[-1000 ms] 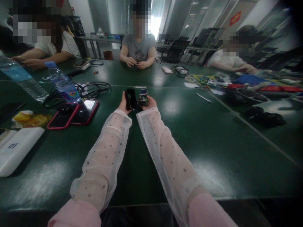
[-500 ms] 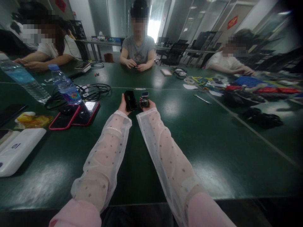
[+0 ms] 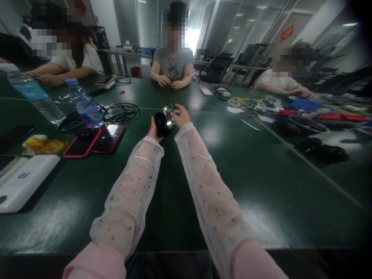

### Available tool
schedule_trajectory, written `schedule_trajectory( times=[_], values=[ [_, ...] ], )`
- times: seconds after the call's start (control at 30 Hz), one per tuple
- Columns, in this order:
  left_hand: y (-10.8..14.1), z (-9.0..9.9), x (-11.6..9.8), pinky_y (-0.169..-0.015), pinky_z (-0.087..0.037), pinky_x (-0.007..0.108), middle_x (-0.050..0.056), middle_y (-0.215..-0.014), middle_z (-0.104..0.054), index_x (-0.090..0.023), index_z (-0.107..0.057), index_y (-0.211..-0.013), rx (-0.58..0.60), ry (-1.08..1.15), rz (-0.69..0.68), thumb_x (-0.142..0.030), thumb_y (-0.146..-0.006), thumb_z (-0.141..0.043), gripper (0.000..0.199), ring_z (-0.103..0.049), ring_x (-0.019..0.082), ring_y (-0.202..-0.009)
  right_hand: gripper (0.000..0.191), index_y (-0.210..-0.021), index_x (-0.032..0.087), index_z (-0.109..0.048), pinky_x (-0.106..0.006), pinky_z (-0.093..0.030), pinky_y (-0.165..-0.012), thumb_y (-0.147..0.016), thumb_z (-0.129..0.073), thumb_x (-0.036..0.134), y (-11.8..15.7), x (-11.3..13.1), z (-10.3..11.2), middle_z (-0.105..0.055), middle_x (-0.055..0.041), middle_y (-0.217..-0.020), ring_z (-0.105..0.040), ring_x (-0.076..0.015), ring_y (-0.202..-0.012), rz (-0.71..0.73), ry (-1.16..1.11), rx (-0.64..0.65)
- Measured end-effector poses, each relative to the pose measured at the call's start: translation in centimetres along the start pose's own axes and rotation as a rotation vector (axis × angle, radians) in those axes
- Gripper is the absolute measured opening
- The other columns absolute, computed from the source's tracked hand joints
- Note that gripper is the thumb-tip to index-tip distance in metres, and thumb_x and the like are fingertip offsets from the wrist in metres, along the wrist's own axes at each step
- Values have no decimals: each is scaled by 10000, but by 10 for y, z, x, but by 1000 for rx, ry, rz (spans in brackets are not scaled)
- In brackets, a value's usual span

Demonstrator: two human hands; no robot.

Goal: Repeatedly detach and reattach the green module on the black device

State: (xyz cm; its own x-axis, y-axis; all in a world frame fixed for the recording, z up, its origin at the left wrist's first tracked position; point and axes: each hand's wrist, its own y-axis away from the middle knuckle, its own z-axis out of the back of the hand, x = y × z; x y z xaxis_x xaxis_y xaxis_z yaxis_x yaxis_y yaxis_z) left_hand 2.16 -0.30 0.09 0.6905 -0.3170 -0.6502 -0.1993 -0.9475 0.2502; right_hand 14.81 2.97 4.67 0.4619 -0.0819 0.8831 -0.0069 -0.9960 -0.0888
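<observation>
My left hand [image 3: 154, 131] is wrapped round a black box-like housing [image 3: 160, 124], held just above the green table. My right hand [image 3: 183, 116] pinches a small electronic module [image 3: 169, 116] with bright, silvery parts. The module is tilted and sits right against the right side of the housing; whether part of it is inside I cannot tell. The fingertips of my right hand show at its upper right, while most fingers of my left hand are hidden behind the housing. Sheer dotted sleeves cover both forearms.
Left of my hands lie two red-edged phones [image 3: 83, 142], black cables [image 3: 123, 111], water bottles [image 3: 84, 102] and a white device [image 3: 31, 182]. To the right are a wrench [image 3: 250, 125] and a heap of cables and cloth [image 3: 314, 106]. Across the table sits a person [image 3: 173, 62], others at both sides.
My right hand has raised and turned the electronic module and brought it leftward against the black housing. The housing has turned in my left hand. The view has shifted slightly.
</observation>
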Motion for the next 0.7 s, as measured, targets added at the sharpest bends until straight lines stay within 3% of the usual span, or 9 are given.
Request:
schedule_trajectory(
  times=[0.1, 0.23, 0.43, 0.6, 0.7],
  values=[
    [6, -3, 0, -867, -493, 388, 109, -951, -703, -201, -595, -1225, 83, 28, -37, -717, -889, -232, 715, -649, 255, -995, 258, -885, 220, -635, -371, -494, -1000, -716, -617, 26, 14, 3, -15, -658, 1, -904, -593, -181, -1119, 74, 140, 17],
    [7, -4, -1, -865, -495, 409, 104, -977, -701, -229, -603, -1211, 42, 7, -30, -717, -888, -243, 687, -645, 269, -1017, 264, -825, 221, -613, -410, -438, -1069, -690, -646, -3, 28, 3, -25, -649, -22, -956, -528, -210, -1219, 121, 238, 16],
    [8, -3, -1, -879, -497, 405, 121, -983, -701, -180, -599, -1216, 55, -11, 7, -715, -887, -276, 706, -649, 272, -1010, 341, -845, 235, -597, -434, -373, -1133, -640, -731, -3, 34, -4, -28, -599, -38, -1083, -434, -242, -1321, 107, 386, 18],
    [7, -2, 1, -903, -482, 393, 119, -986, -703, -159, -599, -1205, 72, 44, -34, -673, -917, -269, 676, -642, 266, -1029, 188, -800, 226, -613, -388, -450, -1071, -731, -711, 82, 26, -7, -25, -629, -30, -967, -521, -209, -1231, 80, 283, 24],
    [2, 2, 0, -898, -483, 376, 123, -1007, -695, -159, -582, -1230, 25, 60, -26, -668, -919, -262, 677, -643, 251, -1020, 134, -793, 229, -624, -318, -534, -941, -780, -669, 104, 14, -9, -17, -630, 7, -832, -625, -149, -1012, 24, 140, 13]
  ],
)
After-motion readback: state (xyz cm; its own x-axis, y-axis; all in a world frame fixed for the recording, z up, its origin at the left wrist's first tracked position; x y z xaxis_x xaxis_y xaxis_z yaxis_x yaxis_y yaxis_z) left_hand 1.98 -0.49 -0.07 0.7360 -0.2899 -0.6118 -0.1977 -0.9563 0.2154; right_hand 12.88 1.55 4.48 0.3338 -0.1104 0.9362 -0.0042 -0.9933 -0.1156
